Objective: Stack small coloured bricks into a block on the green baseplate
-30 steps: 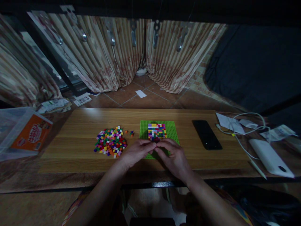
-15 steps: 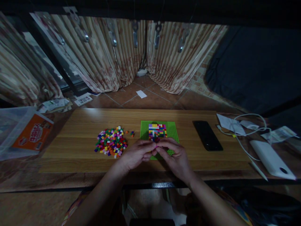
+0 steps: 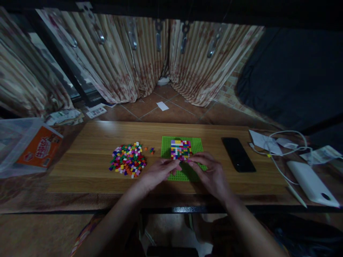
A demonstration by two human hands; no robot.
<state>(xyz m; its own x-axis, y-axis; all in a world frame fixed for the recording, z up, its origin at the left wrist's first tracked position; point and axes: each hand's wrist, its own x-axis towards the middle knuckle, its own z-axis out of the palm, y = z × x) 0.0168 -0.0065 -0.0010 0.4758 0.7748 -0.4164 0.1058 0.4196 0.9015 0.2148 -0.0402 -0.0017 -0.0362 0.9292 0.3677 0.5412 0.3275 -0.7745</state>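
A green studded baseplate lies on the wooden board, bearing a patch of small multicoloured toy bricks. My right hand is at the near right edge of that patch, thumb and forefinger pinched on a tiny pink brick that barely shows. Just to its left, my left hand hovers over the plate's near left part with thumb and forefinger pressed together; whatever they hold is too small to make out. Left of the plate sits a heap of loose bricks, with a few strays beside it.
A black phone lies right of the plate on the wooden board. Beyond the board's right end are a white power bank, a white cable and papers. A clear plastic bin with an orange label stands at the left.
My hands were together at the fingertips around a pink brick; now they are apart. The right hand has moved right and forward to the brick patch. The view has shifted slightly.
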